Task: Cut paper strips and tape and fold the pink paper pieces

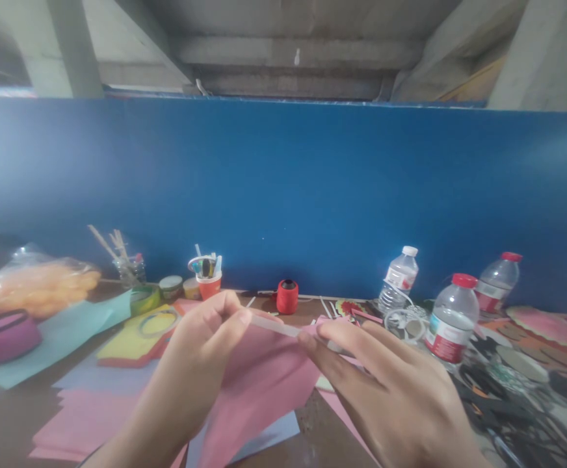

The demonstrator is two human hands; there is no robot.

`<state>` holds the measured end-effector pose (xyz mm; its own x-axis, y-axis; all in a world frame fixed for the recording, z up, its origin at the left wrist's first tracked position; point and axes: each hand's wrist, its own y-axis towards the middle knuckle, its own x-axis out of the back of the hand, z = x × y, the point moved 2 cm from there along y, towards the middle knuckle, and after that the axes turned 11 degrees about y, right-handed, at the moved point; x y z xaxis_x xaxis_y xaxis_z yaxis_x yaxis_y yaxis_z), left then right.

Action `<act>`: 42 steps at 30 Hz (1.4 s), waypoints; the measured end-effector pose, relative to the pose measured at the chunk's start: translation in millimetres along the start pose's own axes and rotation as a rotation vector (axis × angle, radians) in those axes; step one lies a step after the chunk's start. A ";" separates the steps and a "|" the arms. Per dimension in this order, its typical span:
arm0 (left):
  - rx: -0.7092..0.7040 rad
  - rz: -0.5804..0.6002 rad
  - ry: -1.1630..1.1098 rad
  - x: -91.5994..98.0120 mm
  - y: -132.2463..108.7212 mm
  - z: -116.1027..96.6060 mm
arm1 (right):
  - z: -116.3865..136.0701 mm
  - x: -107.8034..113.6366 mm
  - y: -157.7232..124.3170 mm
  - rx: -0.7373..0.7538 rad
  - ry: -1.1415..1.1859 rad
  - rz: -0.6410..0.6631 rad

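Both hands are raised above the table at the upper edge of a pink sheet of paper (268, 377). A narrow whitish strip, which looks like tape (274, 327), runs along that edge from one hand to the other. My left hand (200, 357) is closed, pinching the sheet and the strip's left end between thumb and fingers. Thumb and forefinger of my right hand (391, 383) close on the strip farther right; its other fingers are bent. What lies beneath the right fingers is hidden. The sheet hangs down from the hands and is slightly blurred.
Pink sheets (88, 422) and a yellow stack (137, 335) lie left. Behind them stand a cup of tools (210, 284) and a red spool (287, 297). Bottles (453, 322) and dark clutter (502, 403) are on the right. A blue wall (283, 195) borders the table.
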<state>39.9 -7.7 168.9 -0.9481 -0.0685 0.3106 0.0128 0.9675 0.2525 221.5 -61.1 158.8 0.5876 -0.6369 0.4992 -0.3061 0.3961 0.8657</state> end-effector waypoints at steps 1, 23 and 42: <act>0.004 -0.003 -0.002 -0.2 -0.4 -0.5 | -1.0 -0.1 -1.2 -0.014 -0.001 0.006; 0.009 0.031 -0.033 -0.6 0.0 5.6 | 5.0 5.3 10.2 0.103 0.012 -0.042; 0.105 0.084 -0.115 -1.1 -0.5 8.5 | -9.4 -2.9 2.2 0.181 -0.354 0.255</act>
<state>38.3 -6.0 160.7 -0.9751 0.0364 0.2187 0.0664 0.9891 0.1312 226.1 -52.2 158.9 0.1947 -0.7329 0.6519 -0.5521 0.4675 0.6904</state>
